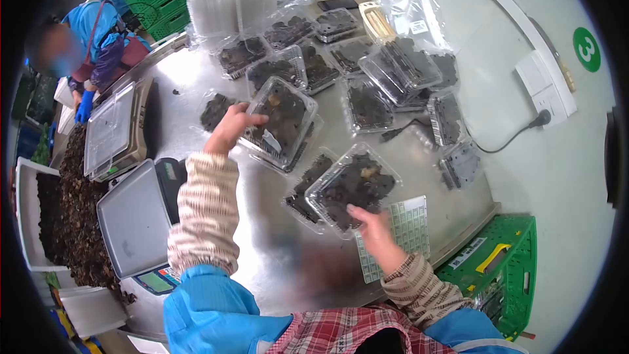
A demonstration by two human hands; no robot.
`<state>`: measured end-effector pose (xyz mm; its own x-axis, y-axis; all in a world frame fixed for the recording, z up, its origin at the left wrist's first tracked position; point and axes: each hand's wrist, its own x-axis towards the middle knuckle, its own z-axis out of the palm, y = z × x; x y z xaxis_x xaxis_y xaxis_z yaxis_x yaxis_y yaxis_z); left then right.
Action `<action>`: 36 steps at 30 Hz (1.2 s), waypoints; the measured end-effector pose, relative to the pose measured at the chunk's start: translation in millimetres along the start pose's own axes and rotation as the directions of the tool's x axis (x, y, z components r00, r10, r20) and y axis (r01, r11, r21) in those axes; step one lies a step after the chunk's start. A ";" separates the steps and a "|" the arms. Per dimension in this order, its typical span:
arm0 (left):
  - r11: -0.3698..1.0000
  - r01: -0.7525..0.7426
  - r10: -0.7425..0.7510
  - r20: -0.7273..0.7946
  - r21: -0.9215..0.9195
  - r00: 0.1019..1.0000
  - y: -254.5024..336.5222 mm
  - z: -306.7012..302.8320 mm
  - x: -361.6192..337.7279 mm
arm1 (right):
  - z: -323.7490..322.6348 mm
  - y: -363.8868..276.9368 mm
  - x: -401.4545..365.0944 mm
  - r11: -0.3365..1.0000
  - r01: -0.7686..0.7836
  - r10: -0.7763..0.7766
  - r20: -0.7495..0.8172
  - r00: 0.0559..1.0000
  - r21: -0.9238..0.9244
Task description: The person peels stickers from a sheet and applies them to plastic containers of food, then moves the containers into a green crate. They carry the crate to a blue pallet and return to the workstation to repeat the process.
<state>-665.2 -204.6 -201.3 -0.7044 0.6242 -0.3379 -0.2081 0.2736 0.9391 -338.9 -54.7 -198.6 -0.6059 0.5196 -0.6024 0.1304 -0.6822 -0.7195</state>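
My left hand [230, 126] is closed on the near edge of a clear plastic box [286, 113] filled with dark, wood-ear-like pieces. Another such box lies partly under it. In my right hand [378, 235] is a second clear plastic box [359, 182] with the same dark filling, gripped at its lower right corner with the thumb on top. Beneath this one, a further filled box [299, 204] shows at its left side. A sheet of green-and-white labels [411, 219] lies beside my right hand.
Several filled boxes [370, 103] cover the table's far side, near stacked empty containers [226, 5]. A scale [134, 226] stands at left by a heap of dark pieces [82, 223]. A power cord [501, 147] runs to the wall. A green crate [521, 255] stands lower right. Another person [98, 39] works upper left.
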 end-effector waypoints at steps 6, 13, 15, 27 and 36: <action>0.996 -0.082 0.081 -0.033 -0.031 0.996 -45.1 11.8 21.4 | 3.1 -7.8 14.1 1.000 -0.016 0.016 0.000 1.000 0.009; 0.937 0.101 -0.087 0.057 -0.336 0.995 -59.8 9.6 -106.8 | -47.2 -30.4 16.7 0.996 0.006 0.004 0.118 0.993 -0.084; 0.923 0.158 -0.130 0.102 -0.350 0.986 -64.7 17.5 -127.8 | -43.4 -30.3 18.7 0.984 -0.018 0.045 0.153 0.987 -0.175; 0.902 -0.039 0.043 -0.001 -0.429 0.999 -24.3 108.7 -230.7 | -100.0 -96.2 -111.7 0.969 0.060 0.067 0.489 0.870 -0.239; 0.952 -0.041 0.219 0.586 -0.302 0.780 112.7 404.9 -290.0 | -358.0 -139.6 -356.2 0.867 0.483 -0.443 -0.255 0.860 0.124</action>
<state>-209.6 -58.6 -22.9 -0.1976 0.9757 -0.0944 -0.3746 0.0139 0.9271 139.7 39.7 -7.3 -0.3788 0.8798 -0.2871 -0.2770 -0.4038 -0.8719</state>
